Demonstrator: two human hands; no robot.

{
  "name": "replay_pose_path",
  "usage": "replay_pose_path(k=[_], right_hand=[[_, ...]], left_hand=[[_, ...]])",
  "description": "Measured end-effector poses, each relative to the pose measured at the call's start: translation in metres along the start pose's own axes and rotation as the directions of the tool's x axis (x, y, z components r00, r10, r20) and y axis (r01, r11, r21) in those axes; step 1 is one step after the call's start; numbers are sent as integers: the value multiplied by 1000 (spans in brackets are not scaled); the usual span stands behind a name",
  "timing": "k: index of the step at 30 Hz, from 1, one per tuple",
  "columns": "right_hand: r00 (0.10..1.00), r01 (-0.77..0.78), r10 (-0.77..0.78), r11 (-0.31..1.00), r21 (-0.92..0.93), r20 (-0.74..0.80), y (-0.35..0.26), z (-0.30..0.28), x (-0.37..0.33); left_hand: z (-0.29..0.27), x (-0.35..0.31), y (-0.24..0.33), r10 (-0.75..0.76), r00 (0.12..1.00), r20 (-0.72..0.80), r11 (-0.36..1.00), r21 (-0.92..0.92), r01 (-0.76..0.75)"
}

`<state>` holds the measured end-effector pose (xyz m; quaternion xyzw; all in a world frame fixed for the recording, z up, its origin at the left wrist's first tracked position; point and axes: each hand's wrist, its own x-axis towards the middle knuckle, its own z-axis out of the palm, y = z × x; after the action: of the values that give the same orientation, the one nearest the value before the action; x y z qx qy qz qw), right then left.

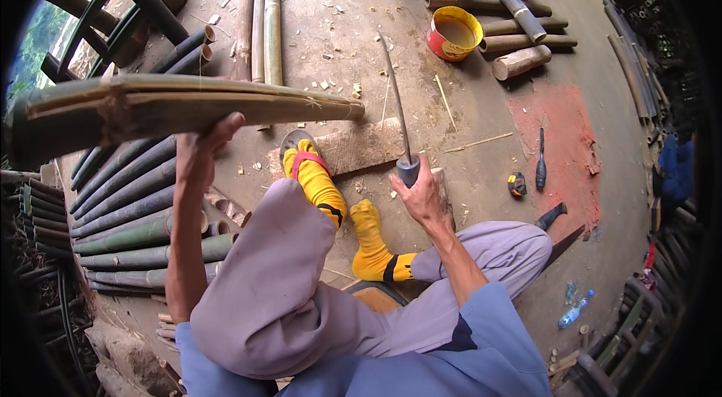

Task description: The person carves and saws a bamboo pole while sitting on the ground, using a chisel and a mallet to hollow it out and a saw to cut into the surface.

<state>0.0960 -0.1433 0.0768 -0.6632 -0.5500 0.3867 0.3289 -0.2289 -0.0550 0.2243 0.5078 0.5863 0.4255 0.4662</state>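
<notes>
My left hand [211,135] is closed around a thick split bamboo pole [248,105], raised across the left side with its narrower end toward the middle. In my right hand [425,194] is a long thin-bladed knife [397,100]; the fist wraps its dark handle, and the blade points up and away from me, apart from the pole. Beyond my feet a wooden board [368,149] lies on the ground, with pale chips scattered around it. A sandal [292,140] is on my left foot, over a yellow sock [320,185].
Bamboo poles [150,201] are stacked at left. A red-and-yellow bucket [455,34] stands near more poles at far right. Right of me lie a tape measure [517,185], a dark-handled tool [541,168], a dark-handled blade [553,216] and a plastic bottle [576,310].
</notes>
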Motion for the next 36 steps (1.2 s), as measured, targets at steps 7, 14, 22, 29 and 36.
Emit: replay_pose_path(k=[7,14,22,29,36], right_hand=[[945,177,-231,956,233,230,-88,25,-30],[917,261,-281,959,108,283,-120,31,-27],[860,425,-437,899,106,264,-126,42,-26],[951,75,-65,997,-24,304,-74,41,24],[947,231,-238,971,59,217,-101,25,-49]], left_hand=[[5,-55,43,640,679,-359,540,-419,-730],[18,-84,39,769,588,-250,497,-346,-796],[9,-102,35,799,533,-278,473,-256,-843],[11,-86,33,672,608,-423,531,-297,-794],[-58,-122,90,681,648,-342,379,-592,-711]])
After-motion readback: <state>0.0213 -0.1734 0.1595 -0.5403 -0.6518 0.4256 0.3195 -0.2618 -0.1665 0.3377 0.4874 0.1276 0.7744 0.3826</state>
